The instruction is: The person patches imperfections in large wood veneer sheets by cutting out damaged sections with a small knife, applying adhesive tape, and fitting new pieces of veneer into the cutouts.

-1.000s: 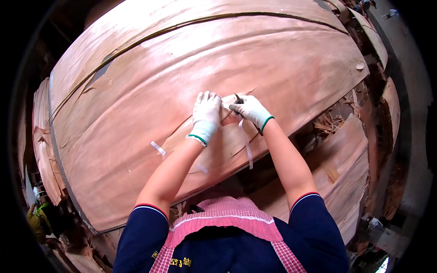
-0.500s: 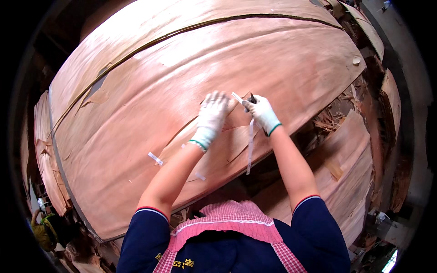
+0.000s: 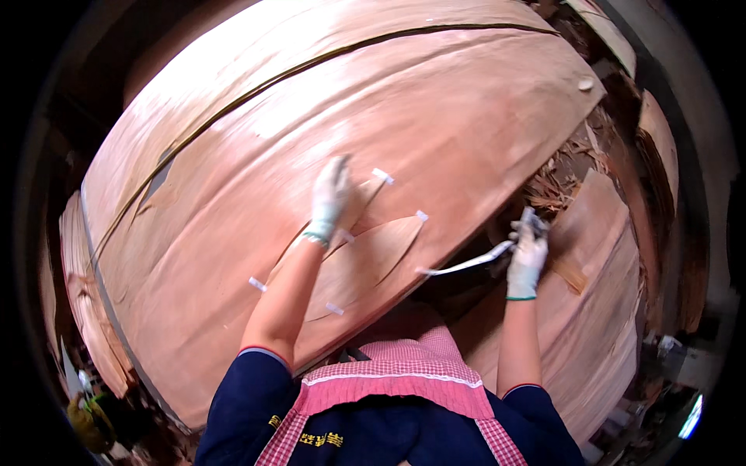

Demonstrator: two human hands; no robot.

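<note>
A large reddish-brown wood veneer sheet (image 3: 482,116) lies before me, with a split patch (image 3: 365,252) whose edges carry short pieces of white tape (image 3: 382,176). My left hand (image 3: 329,198), in a white glove with a green cuff, is over the sheet beside the split, fingers extended and nothing seen in them. Off the sheet's near right edge, my gloved right hand (image 3: 528,260) is closed on a long white tape strip (image 3: 474,262). The strip trails left to the sheet's edge. Something small and greyish at those fingertips is too blurred to name.
A dark curved seam (image 3: 311,62) crosses the far part of the sheet. Torn veneer scraps (image 3: 556,182) lie beyond its right edge, and another veneer sheet (image 3: 598,256) lies lower right. A person (image 3: 89,423) shows at the far lower left.
My right hand has moved right and nearer, off the sheet, with the tape strip trailing. My left hand has shifted left. Tape pieces now show at the split's upper ends.
</note>
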